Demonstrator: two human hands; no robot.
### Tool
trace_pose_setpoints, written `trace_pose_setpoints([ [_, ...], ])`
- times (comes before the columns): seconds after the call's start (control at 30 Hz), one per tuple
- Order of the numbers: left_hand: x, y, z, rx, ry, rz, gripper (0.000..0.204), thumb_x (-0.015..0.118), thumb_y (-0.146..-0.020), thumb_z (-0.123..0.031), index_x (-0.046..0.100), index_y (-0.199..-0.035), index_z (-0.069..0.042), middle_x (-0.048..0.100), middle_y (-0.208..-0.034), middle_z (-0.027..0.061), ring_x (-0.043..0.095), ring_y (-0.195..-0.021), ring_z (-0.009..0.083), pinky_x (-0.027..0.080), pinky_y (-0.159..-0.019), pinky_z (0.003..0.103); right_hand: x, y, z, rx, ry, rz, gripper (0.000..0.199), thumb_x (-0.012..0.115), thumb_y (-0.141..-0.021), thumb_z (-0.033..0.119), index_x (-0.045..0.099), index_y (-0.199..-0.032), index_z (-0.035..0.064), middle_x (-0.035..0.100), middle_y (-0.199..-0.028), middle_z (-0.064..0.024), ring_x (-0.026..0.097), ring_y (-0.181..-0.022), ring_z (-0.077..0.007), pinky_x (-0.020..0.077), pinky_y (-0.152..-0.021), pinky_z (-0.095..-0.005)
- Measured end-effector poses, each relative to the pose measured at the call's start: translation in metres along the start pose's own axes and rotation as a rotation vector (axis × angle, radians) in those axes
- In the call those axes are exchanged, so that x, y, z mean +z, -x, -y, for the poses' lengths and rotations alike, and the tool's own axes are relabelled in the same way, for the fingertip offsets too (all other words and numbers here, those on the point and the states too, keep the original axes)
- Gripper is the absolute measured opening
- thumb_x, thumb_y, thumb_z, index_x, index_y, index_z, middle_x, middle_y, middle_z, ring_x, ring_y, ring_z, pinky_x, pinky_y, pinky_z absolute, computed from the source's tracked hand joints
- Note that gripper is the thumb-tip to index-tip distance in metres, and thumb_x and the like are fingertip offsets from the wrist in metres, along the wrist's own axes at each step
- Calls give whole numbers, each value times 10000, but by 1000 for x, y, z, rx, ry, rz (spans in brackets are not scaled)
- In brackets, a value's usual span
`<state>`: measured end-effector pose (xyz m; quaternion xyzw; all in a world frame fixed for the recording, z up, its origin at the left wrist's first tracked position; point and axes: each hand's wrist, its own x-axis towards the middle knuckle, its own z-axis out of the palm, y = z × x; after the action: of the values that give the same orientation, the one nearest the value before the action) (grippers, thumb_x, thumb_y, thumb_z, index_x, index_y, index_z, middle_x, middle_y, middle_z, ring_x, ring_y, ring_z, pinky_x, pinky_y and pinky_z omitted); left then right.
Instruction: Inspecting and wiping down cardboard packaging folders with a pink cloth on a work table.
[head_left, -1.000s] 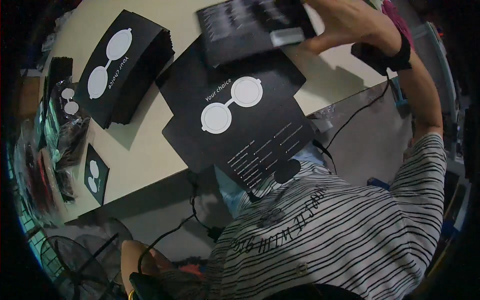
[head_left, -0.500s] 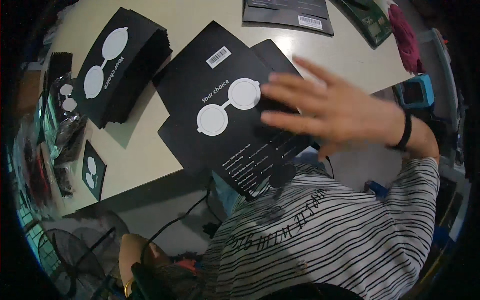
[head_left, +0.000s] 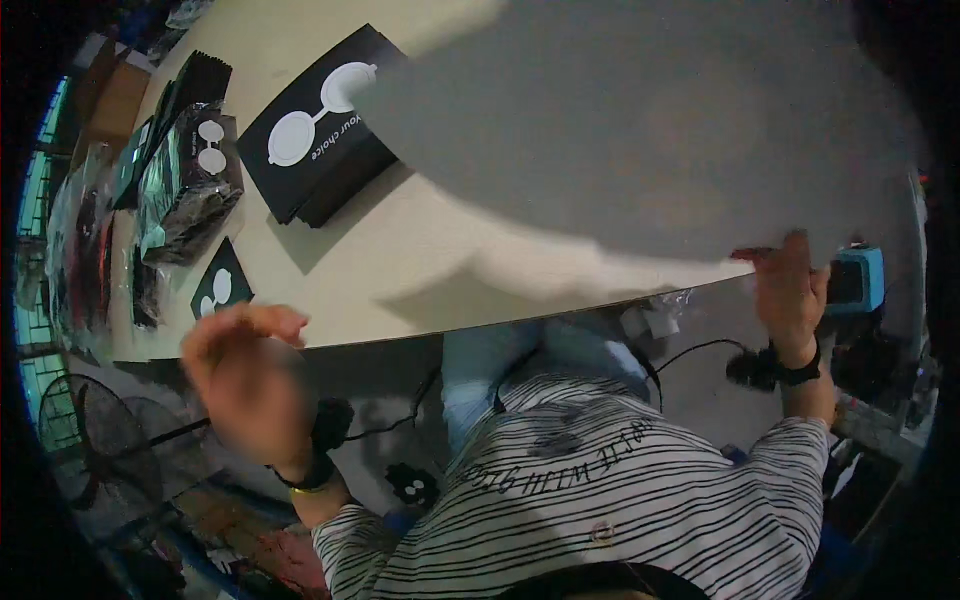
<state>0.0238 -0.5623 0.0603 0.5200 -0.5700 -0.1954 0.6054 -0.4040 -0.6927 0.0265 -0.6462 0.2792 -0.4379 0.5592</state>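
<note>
While the right hand (head_left: 792, 295) pinches a large grey sheet (head_left: 640, 140) above the counter (head_left: 400, 270), the open, empty left hand (head_left: 245, 370) leaves it liable to sag and slip.

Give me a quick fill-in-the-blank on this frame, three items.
1. The right hand grips the lower corner of a large blurred ____ sheet.
2. The left hand is blurred, open and holds ____.
3. The black card stack on the table shows two white ____ joined by a bar.

Missing words: grey; nothing; circles
</note>
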Motion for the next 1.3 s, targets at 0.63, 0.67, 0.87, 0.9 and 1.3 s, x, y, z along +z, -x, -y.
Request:
trace_pose_setpoints([
  [0.63,61,-2,32,-586,56,174,790,584,-817,103,182,-1472,-81,537,-1246,182,607,-813,86,473,-647,175,45,-3,-9,921,-271,204,449,438,-1002,307,606,-938,-105,680,-726,-156,678,-602,-200,566,-523,-287],
  [0.67,65,-2,34,-503,-4,135,761,600,-807,87,242,-1459,-77,543,-1245,175,606,-846,98,485,-670,193,44,-4,-6,958,-218,291,442,448,-999,308,617,-926,-94,682,-728,-144,676,-605,-185,561,-529,-275],
  [0.87,82,0,30,180,-730,429,485,653,-786,-37,538,-1256,-29,536,-1272,175,550,-1125,324,426,-985,424,36,-9,19,834,81,543,323,552,-960,270,668,-870,-18,674,-701,-71,649,-586,-122,519,-535,-221],
  [0.9,85,4,28,183,-651,535,436,652,-796,-70,566,-1219,-13,535,-1271,175,529,-1154,360,386,-1040,463,35,-10,20,760,88,493,284,576,-946,251,671,-875,-7,667,-685,-65,643,-578,-118,513,-534,-221],
  [1.3,112,18,19,136,-471,930,766,733,-697,-269,445,-1374,-57,368,-1465,160,321,-1370,341,275,-1112,500,55,-28,-1,-181,1056,587,495,760,-676,229,615,-1126,81,569,-1256,-128,516,-1193,-329,401,-1026,-494],
])
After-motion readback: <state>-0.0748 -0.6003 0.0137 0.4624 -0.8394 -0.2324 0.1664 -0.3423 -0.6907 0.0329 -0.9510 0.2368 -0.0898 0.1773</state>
